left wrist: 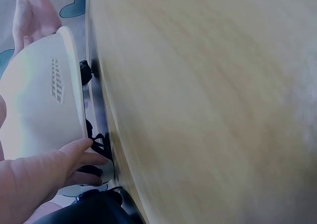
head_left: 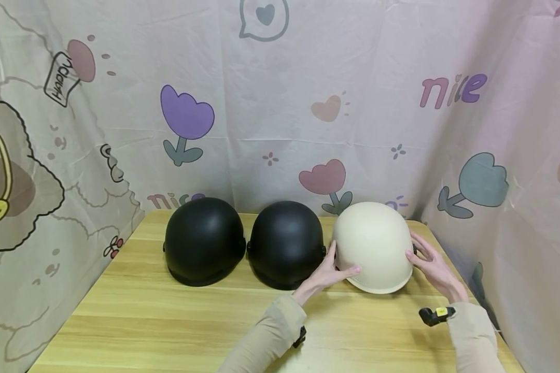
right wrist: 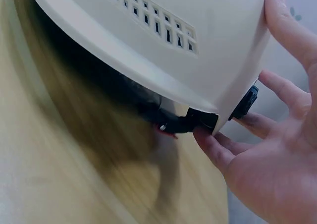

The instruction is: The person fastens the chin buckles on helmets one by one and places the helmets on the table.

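A cream-white helmet (head_left: 373, 246) is at the right end of a row, with its rounded top up. My left hand (head_left: 326, 272) grips its left side, the thumb on the shell's front. The right hand (head_left: 433, 264) holds the opposite side. In the right wrist view, this hand's fingers (right wrist: 215, 147) reach under the rim beside a black side fitting (right wrist: 245, 103), and a gap shows between the front rim and the table. A grid of slots (right wrist: 156, 21) marks the shell. Dark straps show below the rim, while most of the inside is hidden.
Two black helmets, one in the middle (head_left: 287, 243) and one at the left (head_left: 205, 241), stand on the wooden table (head_left: 168, 326). The middle one is close beside my left hand. A printed curtain (head_left: 270, 103) hangs behind the table and along both sides.
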{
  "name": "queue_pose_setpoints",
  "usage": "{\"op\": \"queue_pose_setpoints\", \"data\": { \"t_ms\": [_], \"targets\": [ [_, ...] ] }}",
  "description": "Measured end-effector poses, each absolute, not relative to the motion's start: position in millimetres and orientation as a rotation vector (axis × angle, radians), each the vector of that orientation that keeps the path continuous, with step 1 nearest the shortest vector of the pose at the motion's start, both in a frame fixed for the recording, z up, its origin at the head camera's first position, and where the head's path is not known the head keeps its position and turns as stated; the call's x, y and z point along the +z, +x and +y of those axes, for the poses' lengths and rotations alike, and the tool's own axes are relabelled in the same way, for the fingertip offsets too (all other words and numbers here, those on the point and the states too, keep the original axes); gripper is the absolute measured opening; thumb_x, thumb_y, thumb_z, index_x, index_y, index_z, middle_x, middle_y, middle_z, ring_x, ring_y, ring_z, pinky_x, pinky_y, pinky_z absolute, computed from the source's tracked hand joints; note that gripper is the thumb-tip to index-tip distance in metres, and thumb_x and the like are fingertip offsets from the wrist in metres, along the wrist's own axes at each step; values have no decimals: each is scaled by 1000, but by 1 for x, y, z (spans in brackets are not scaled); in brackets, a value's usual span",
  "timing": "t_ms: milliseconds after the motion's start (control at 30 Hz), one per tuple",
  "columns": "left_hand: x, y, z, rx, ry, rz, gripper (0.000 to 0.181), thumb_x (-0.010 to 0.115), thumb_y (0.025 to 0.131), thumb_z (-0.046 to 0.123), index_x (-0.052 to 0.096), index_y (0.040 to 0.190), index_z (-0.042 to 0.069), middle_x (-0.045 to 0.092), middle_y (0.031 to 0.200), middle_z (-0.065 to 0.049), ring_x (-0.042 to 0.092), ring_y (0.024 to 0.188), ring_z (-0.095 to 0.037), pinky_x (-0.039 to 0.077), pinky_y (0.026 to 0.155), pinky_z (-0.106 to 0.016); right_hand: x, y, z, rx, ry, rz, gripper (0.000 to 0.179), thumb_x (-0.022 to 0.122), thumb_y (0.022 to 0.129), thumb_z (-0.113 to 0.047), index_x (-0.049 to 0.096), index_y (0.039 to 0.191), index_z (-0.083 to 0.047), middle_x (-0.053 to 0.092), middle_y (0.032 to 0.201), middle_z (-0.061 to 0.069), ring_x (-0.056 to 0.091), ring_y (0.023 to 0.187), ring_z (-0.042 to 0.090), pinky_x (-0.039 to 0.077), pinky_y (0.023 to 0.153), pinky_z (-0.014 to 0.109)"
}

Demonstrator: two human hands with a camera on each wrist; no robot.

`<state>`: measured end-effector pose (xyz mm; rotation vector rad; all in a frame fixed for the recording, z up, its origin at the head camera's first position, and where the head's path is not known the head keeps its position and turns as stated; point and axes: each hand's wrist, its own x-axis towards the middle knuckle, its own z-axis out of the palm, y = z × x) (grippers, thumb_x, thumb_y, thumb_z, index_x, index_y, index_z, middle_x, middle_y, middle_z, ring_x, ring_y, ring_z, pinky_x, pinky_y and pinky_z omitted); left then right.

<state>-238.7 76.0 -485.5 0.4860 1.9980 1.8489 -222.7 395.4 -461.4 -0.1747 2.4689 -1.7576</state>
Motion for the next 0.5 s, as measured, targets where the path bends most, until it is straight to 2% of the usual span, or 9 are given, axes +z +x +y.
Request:
{"op": "queue_pose_setpoints", "data": {
  "t_ms": [67,133,200,300,500],
  "targets": [
    [-485,-238,76,1832,482,2022,113,78,88,36,-4,163,16,0,171,-14,12,157,-34,25,125,-53,-466,-223,396,-1805,-167,2419,72,51,107,-26,7,164,-27,-4,169,22,30,147,15,41,95,8],
    [-484,-238,76,1814,477,2045,113,78,87,38,-2,164,17,1,171,-14,13,157,-35,25,124,-55,-470,-224,396,-1849,-173,2383,73,50,107,-26,5,164,-27,-7,168,25,40,131,-5,42,95,8],
    [-484,-237,76,1797,469,2064,113,79,87,40,-1,164,19,2,171,-15,12,157,-36,25,123,-57,-474,-225,395,-1883,-191,2353,74,50,107,-26,3,164,-25,-10,166,28,43,115,-18,44,93,7],
    [-484,-236,75,1791,456,2066,113,79,86,41,0,164,21,2,171,-15,11,157,-38,25,122,-59,-478,-226,395,-1905,-212,2320,75,49,107,-26,0,164,-23,-13,165,28,44,111,-22,43,94,7],
    [-484,-235,75,1791,492,2056,111,78,88,38,0,164,19,2,170,-16,11,157,-37,25,123,-58,-481,-226,397,-1899,-189,2283,75,47,108,-29,-3,163,-28,-16,168,20,39,128,-15,40,101,8]
  ]
}}
